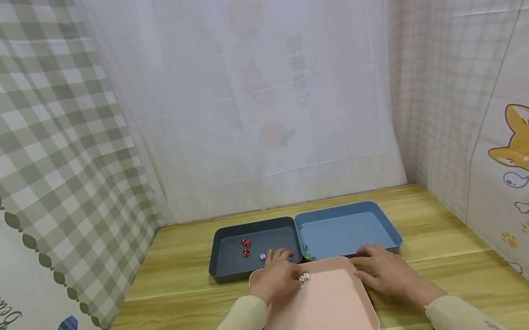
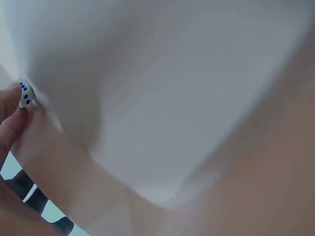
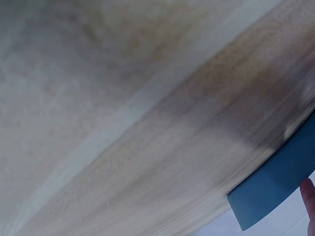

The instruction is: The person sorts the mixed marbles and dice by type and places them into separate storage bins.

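Observation:
A pink tray (image 1: 324,313) lies at the front of the table, with white dice (image 1: 306,276) near its far edge. My left hand (image 1: 276,277) reaches over the tray's far left corner. In the left wrist view its thumb and finger pinch a white die with blue dots (image 2: 26,95). My right hand (image 1: 386,271) is at the tray's far right corner, fingers loosely bent, with nothing seen in its grasp. Beyond my left hand, a dark grey tray (image 1: 222,265) contains red dice (image 1: 246,252) and a white die (image 1: 263,256).
A blue tray (image 1: 348,229) adjoins the dark tray on the right, with small green dice (image 1: 307,256) along its left side. All trays stand on a wood-grain table (image 1: 177,304). Hanging cloths (image 1: 260,132) enclose the table at the back and sides.

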Motion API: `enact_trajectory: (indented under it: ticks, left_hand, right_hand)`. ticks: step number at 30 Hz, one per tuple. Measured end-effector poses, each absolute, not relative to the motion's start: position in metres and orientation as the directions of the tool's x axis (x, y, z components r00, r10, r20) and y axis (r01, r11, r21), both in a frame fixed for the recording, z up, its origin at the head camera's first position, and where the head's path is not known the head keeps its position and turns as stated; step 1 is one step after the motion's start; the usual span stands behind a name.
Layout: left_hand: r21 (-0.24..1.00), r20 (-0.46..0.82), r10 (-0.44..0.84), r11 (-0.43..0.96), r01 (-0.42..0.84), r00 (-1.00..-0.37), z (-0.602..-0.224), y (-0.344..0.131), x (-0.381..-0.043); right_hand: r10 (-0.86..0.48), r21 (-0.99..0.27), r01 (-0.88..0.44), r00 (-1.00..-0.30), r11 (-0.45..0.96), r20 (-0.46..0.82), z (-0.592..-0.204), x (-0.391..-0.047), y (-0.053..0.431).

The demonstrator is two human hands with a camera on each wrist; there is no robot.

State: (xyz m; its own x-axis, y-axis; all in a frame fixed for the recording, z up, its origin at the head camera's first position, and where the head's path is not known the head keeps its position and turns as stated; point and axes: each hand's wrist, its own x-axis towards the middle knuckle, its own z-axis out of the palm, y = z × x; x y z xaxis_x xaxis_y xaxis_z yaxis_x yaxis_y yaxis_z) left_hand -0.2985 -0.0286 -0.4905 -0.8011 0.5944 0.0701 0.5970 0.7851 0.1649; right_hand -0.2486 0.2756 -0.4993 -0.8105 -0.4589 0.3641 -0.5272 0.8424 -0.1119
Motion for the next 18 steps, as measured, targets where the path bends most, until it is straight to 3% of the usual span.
enact_trajectory:
  ticks: [18]
  left_hand:
    - [0.223,0.111,0.569,0.785,0.578,-0.815,-0.4902,-0.0278,-0.3011]
  right_hand:
    - [-0.464,-0.101,-0.533,-0.802,0.84,0.377,-0.4989,-0.2486,0.2754]
